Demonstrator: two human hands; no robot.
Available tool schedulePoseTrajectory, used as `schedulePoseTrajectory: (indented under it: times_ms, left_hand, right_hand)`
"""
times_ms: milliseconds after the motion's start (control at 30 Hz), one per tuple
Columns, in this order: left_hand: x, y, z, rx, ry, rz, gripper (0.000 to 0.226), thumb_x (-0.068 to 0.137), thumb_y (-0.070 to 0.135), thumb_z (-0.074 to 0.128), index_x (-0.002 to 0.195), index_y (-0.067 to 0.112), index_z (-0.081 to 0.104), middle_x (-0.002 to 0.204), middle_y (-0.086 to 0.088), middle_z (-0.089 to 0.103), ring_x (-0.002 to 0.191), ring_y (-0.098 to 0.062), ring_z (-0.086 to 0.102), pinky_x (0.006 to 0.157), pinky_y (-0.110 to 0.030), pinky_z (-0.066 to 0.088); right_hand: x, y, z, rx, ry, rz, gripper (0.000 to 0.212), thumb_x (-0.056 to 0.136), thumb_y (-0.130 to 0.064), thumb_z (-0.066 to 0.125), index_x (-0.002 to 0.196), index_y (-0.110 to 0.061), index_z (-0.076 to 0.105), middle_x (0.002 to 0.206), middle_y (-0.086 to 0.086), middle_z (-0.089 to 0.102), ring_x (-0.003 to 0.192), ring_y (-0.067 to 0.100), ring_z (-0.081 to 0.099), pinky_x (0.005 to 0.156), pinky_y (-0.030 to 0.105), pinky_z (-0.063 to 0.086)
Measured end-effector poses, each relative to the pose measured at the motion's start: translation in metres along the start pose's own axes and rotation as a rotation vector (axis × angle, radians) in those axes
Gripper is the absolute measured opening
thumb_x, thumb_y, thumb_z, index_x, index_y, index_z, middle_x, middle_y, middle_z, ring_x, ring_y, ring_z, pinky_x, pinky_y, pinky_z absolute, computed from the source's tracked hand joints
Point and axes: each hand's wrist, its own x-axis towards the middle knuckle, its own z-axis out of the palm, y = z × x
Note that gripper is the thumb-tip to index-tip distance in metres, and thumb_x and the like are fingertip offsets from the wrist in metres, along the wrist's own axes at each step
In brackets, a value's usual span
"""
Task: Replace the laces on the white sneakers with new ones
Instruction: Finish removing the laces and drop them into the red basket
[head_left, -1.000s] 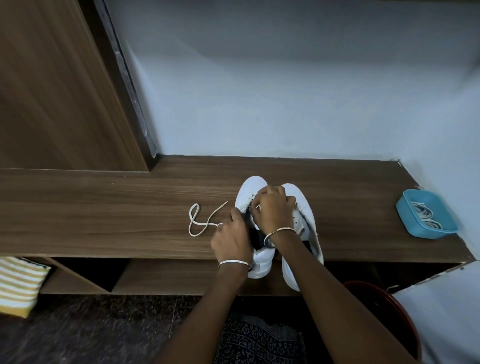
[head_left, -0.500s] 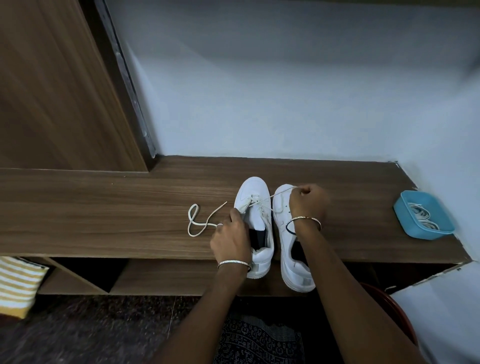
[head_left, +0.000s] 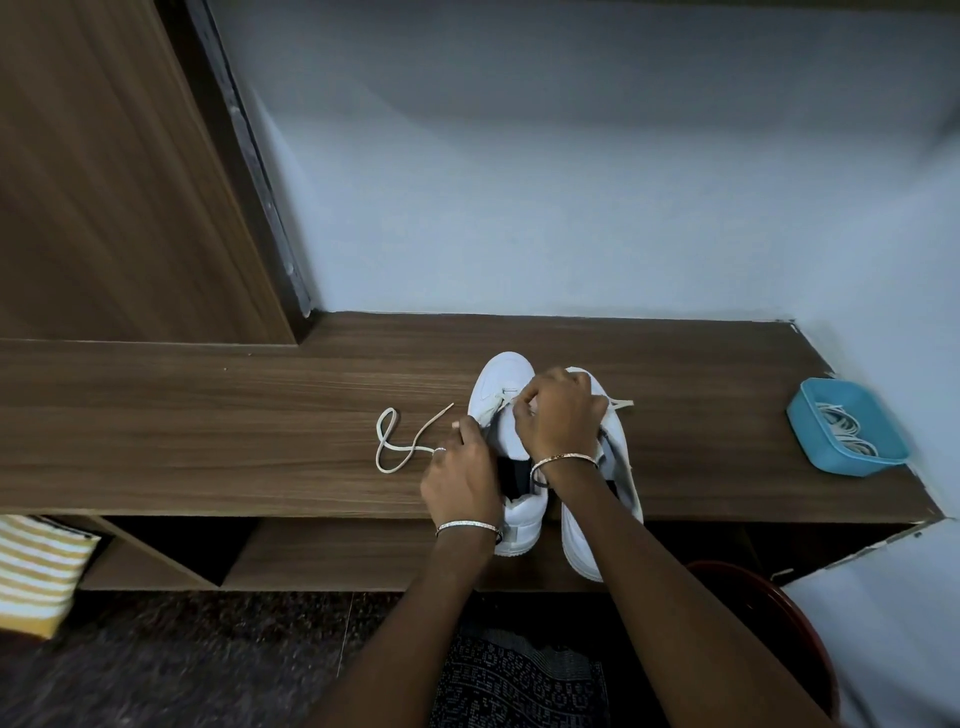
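On the wooden shelf: white sneakers side by side, toes to wall.
L hand: closed on left shoe's side by the eyelets, steadying it.
R hand: fingers pinched on lace at the toe-end eyelets; its end trails right.
Loose lace: coiled left of shoes.
Blue tray: more laces, well apart, right.
Tip: keep shoe pinned, draw lace flat & even thru each eyelet, no twist.
Hidden: eyelets + tongue under hands; can't tell old lace vs new.
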Motion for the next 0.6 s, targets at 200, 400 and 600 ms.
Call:
schedulePoseTrajectory:
  times_ms: [200, 400, 600]
  left_hand:
    - [0.001, 0.0, 0.003, -0.017, -0.014, 0.008, 0.036, 0.059, 0.017, 0.09, 0.073, 0.018, 0.057, 0.046, -0.001, 0.053, 0.038, -0.022, 0.057, 0.031, -0.022, 0.033]
    - [-0.001, -0.001, 0.004, -0.014, -0.079, 0.019, 0.036, 0.061, 0.022, 0.089, 0.077, 0.019, 0.057, 0.049, -0.001, 0.054, 0.041, -0.022, 0.058, 0.033, -0.021, 0.032]
    - [0.005, -0.002, 0.001, -0.003, -0.042, 0.075, 0.025, 0.081, 0.03, 0.076, 0.093, 0.018, 0.057, 0.067, -0.006, 0.065, 0.059, -0.028, 0.067, 0.043, -0.028, 0.032]
  right_hand:
    - [0.012, 0.031, -0.024, 0.444, 0.259, 0.318, 0.011, 0.081, -0.021, 0.058, 0.073, -0.015, 0.062, 0.083, 0.008, 0.068, 0.084, 0.035, 0.064, 0.077, 0.047, 0.052]
    - [0.012, 0.04, -0.038, 0.372, 0.242, 0.362, 0.018, 0.073, -0.004, 0.061, 0.088, -0.012, 0.065, 0.094, 0.008, 0.068, 0.095, 0.033, 0.061, 0.086, 0.048, 0.05]
    - [-0.017, 0.007, -0.023, 0.37, -0.119, 0.135, 0.011, 0.078, -0.021, 0.069, 0.086, -0.014, 0.067, 0.083, -0.001, 0.069, 0.081, 0.019, 0.065, 0.076, 0.037, 0.053]
